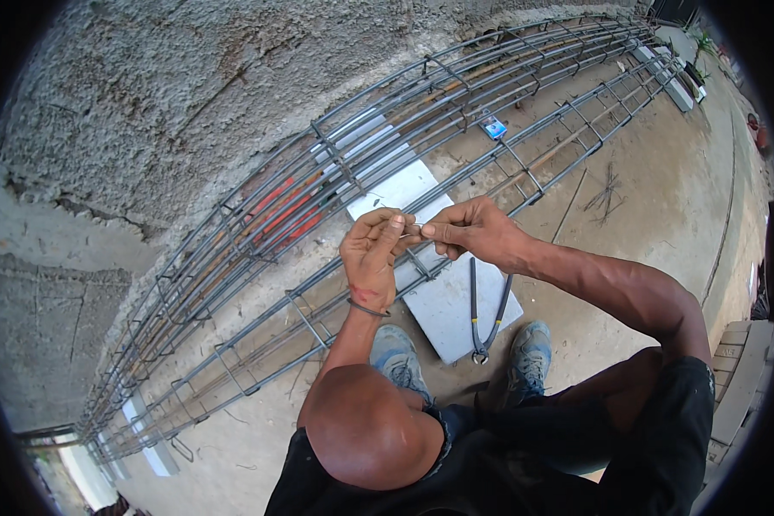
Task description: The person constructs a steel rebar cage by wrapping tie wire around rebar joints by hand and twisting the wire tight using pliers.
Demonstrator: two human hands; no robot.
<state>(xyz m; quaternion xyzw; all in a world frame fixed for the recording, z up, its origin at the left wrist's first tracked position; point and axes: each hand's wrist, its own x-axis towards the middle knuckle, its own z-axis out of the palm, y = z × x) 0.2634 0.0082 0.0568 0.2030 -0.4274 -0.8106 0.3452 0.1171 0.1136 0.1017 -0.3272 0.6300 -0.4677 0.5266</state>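
Note:
Above the lower rebar cage [525,181], my left hand [372,249] and my right hand [466,230] meet fingertip to fingertip, pinching a short, thin wire [413,229]. My left wrist wears a dark band. Beneath the cage is a pale slab [443,322]. Long pincers [478,340] with yellow-marked dark handles lie on that slab, between my two shoes.
A longer rebar cage [335,155] runs along the rough concrete wall [146,95], over a red object [279,206]. A small blue packet [493,126] is near the bars. Loose wires [605,193] lie on the concrete ground [654,215]. Pale blocks [740,370] stand at right.

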